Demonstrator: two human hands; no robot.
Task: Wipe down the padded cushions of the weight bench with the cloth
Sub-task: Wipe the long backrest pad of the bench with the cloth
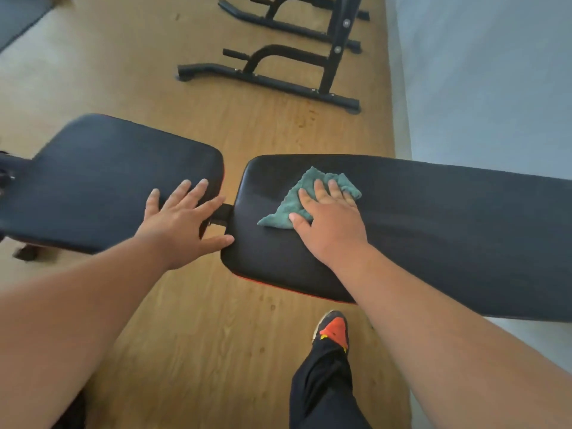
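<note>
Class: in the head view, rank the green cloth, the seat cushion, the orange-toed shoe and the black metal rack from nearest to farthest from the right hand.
1. Green cloth, under the right hand.
2. Seat cushion, left, across the gap.
3. Orange-toed shoe, below on the floor.
4. Black metal rack, beyond the bench.

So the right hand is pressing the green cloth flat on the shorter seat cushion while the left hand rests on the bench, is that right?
Not quite. The head view shows the right hand pressing the green terry cloth on the longer black padded back cushion, not the shorter one. The left hand rests on the shorter black padded seat cushion.
</note>
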